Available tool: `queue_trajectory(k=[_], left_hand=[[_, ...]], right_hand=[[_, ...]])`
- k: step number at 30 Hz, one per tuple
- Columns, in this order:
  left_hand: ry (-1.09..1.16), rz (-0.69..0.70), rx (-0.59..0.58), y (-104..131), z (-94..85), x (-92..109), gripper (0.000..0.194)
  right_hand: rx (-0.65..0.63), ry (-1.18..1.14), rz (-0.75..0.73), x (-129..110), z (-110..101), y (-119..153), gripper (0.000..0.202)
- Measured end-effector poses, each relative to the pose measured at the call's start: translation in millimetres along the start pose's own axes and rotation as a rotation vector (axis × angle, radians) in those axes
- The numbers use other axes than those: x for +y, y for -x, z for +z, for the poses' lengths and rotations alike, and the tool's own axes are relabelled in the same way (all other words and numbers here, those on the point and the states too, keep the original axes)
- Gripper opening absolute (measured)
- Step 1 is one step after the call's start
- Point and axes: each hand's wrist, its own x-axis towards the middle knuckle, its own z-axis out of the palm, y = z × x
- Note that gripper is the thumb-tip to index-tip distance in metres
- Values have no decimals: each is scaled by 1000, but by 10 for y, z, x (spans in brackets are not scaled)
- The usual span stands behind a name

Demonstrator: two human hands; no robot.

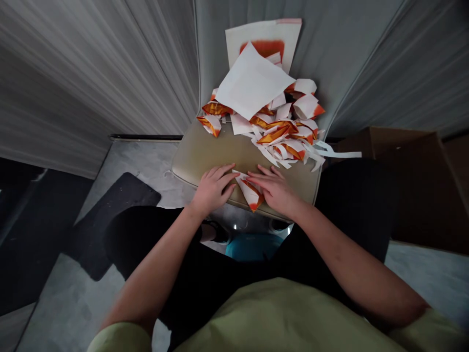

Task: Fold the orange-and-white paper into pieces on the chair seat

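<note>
A small folded paper piece (248,189), white with orange-red and shiny orange parts, lies near the front edge of the chair seat (216,151). My left hand (215,188) rests beside its left side, fingers stretched and apart, the index fingertip at its upper corner. From the right, my right hand (274,188) lies over part of the piece with its fingers extended flat. Several similar folded pieces (278,132) are heaped farther back on the seat. A blank white sheet (254,80) covers part of the heap, and a larger red-printed sheet (293,34) leans behind.
Cut paper strips (339,152) hang off the seat's right side. A cardboard box (421,186) stands at the right, and a dark mat (117,220) lies on the floor at left. Below the seat is a blue object (252,247). Pale curtains (146,63) hang behind the chair.
</note>
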Motion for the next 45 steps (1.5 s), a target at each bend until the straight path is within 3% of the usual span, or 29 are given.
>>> queue_trajectory(k=[4, 10, 14, 17, 26, 34, 45], left_hand=[[13, 69, -82, -68, -27, -43, 34], [-124, 4, -51, -10, -24, 48, 28], [-164, -109, 5, 90, 12, 176, 29], [-151, -145, 44, 129, 28, 219, 30], [82, -119, 3, 13, -54, -12, 26], [170, -196, -55, -50, -99, -7, 15], [141, -23, -70, -5, -128, -106, 22]], right_hand=[[28, -47, -24, 37, -19, -5, 53], [352, -136, -28, -83, -143, 140, 26], [323, -88, -31, -136, -123, 221, 32], [328, -55, 9, -100, -68, 203, 24], [330, -51, 152, -73, -51, 111, 17], [326, -36, 206, -110, -41, 101, 19], [323, -13, 212, -120, -42, 92, 21]])
